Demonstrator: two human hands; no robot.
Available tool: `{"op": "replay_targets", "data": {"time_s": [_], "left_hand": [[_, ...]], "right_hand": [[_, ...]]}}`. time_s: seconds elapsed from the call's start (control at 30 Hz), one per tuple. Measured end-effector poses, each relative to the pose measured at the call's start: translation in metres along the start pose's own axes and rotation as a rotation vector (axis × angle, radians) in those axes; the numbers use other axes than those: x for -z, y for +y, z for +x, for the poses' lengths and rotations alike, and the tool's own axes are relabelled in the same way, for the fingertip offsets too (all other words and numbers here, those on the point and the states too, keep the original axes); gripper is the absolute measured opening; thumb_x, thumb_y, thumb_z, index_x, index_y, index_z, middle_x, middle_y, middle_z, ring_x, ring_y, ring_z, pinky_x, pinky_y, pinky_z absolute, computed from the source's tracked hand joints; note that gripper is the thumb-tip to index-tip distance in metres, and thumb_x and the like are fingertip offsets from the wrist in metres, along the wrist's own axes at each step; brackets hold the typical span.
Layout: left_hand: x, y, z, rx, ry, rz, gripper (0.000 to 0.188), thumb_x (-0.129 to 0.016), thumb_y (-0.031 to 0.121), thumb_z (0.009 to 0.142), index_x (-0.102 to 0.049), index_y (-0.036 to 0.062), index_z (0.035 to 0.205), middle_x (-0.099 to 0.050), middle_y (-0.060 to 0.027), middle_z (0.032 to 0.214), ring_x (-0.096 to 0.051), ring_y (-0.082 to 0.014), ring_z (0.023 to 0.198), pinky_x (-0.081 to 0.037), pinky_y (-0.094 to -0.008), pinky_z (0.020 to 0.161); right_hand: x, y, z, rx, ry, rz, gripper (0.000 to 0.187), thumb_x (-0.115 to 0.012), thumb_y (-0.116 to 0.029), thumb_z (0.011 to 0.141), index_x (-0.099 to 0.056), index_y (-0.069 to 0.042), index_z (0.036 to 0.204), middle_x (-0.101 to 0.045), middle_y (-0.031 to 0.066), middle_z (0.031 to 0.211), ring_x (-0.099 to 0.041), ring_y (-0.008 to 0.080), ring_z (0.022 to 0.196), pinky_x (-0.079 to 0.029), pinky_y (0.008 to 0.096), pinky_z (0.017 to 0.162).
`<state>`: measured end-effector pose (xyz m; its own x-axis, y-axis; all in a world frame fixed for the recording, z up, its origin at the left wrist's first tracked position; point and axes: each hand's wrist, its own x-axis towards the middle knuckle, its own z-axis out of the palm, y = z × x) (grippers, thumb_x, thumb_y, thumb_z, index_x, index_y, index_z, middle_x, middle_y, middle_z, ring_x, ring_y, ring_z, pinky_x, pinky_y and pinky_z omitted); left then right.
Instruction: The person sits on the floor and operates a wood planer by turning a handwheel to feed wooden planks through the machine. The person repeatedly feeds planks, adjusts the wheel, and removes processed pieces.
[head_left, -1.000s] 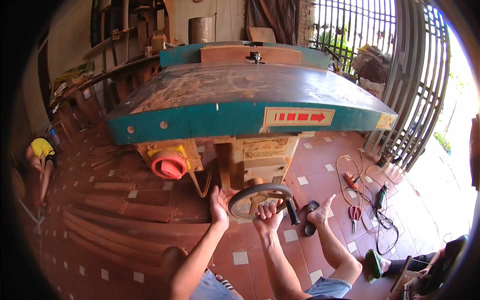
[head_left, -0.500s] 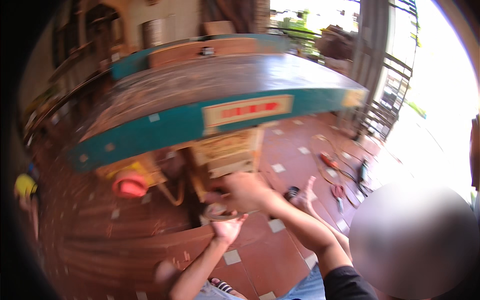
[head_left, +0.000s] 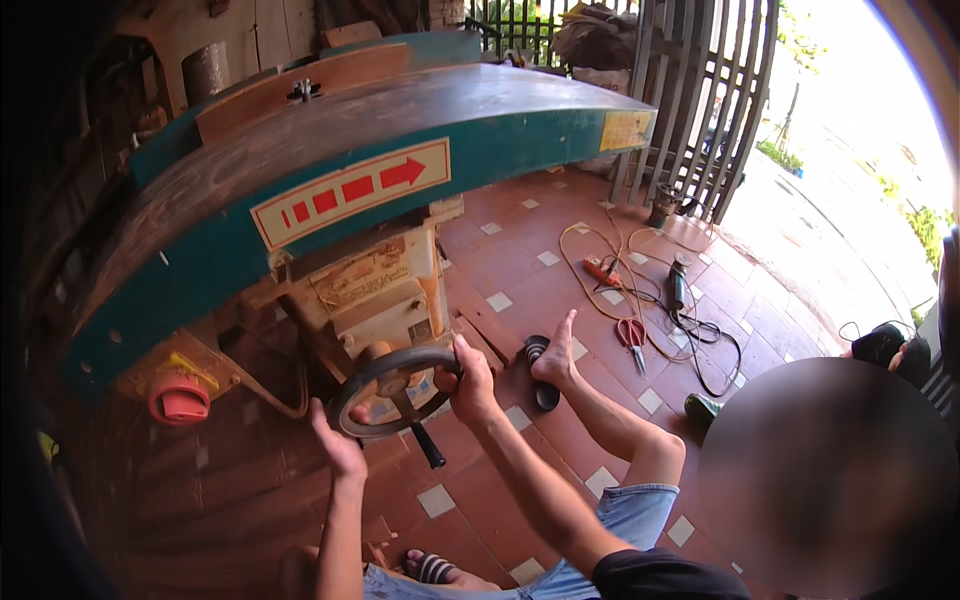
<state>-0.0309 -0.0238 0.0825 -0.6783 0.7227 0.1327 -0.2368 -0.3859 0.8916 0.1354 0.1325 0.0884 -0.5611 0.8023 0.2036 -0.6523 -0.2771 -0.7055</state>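
Observation:
A dark round handwheel (head_left: 387,363) with a black crank handle (head_left: 429,446) sits on the body of a teal woodworking machine (head_left: 205,235). On the wheel's right side, my right hand (head_left: 472,388) is closed round the rim, thumb up and fingers partly behind it. At the lower left of the rim is my left hand (head_left: 341,447); its thumb stands out to the side, and fingertips show through the wheel opening, loosely round the rim. Part of that grip is hidden behind the wheel.
A red knob (head_left: 180,399) juts out below the tabletop at left. On the tiled floor at right lie red-handled scissors (head_left: 632,342), an orange power tool (head_left: 602,271), a teal grinder (head_left: 679,284) and looped cords. My bare foot is beside a black sandal (head_left: 546,386).
The view has swung, and the machine now appears farther left. My right hand, earlier blurred above my left, is now on the wheel's right side. My left hand is at its lower left.

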Motion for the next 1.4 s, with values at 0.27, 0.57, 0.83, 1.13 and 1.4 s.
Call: {"op": "replay_targets", "data": {"time_s": [0.27, 0.57, 0.83, 1.13, 1.4], "left_hand": [[-0.04, -0.062, -0.023, 0.219, -0.037, -0.812, 0.049, -0.049, 0.061, 0.099, -0.067, 0.0168, 0.111, -0.066, 0.0012, 0.095, -0.06, -0.02, 0.105, -0.042, -0.0484, 0.104], [-0.054, -0.062, -0.016, 0.245, -0.064, -0.902, 0.052, -0.044, 0.057, 0.101, -0.066, 0.0108, 0.109, -0.064, -0.0032, 0.082, -0.055, -0.0182, 0.066, -0.05, -0.0388, 0.075], [-0.086, 0.108, 0.015, -0.402, -0.303, 1.168, 0.041, -0.06, 0.038, 0.104, -0.057, 0.0056, 0.08, -0.05, 0.0026, 0.06, -0.059, -0.009, 0.054, -0.04, -0.0264, 0.05], [-0.024, -0.019, -0.02, 0.225, 0.373, -0.018, 0.073, -0.02, 0.064, 0.106, -0.049, 0.0102, 0.146, -0.058, -0.0131, 0.141, -0.06, -0.029, 0.125, -0.046, -0.0569, 0.105], [-0.084, -0.11, -0.02, 0.103, 0.138, -1.084, 0.065, -0.037, 0.074, 0.095, -0.052, 0.0122, 0.083, -0.05, -0.0028, 0.068, -0.06, -0.0243, 0.077, -0.051, -0.0457, 0.094]], "right_hand": [[-0.113, -0.079, 0.023, 0.393, -0.563, -1.361, 0.046, -0.064, -0.046, 0.094, -0.072, -0.002, 0.104, -0.07, 0.0124, 0.081, -0.069, 0.0327, 0.086, -0.054, 0.0393, 0.083], [-0.143, -0.076, 0.03, 0.411, -0.827, -1.718, 0.05, -0.069, -0.056, 0.087, -0.077, -0.006, 0.092, -0.074, 0.0155, 0.087, -0.073, 0.0344, 0.087, -0.056, 0.0468, 0.076], [0.006, 0.051, 0.0, -0.078, -0.068, 0.476, 0.055, -0.034, -0.06, 0.106, -0.047, -0.015, 0.078, -0.03, -0.004, 0.052, -0.022, 0.0115, 0.043, -0.02, 0.0296, 0.044], [-0.022, -0.053, 0.029, 0.199, -0.258, -0.758, 0.04, -0.05, -0.034, 0.108, -0.07, 0.0, 0.116, -0.068, 0.0053, 0.089, -0.062, 0.0132, 0.079, -0.051, 0.0293, 0.076], [-0.142, -0.068, 0.038, 0.477, -0.822, -1.796, 0.053, -0.064, -0.052, 0.095, -0.076, -0.001, 0.084, -0.065, 0.0219, 0.069, -0.065, 0.0388, 0.068, -0.051, 0.0443, 0.067]]}}
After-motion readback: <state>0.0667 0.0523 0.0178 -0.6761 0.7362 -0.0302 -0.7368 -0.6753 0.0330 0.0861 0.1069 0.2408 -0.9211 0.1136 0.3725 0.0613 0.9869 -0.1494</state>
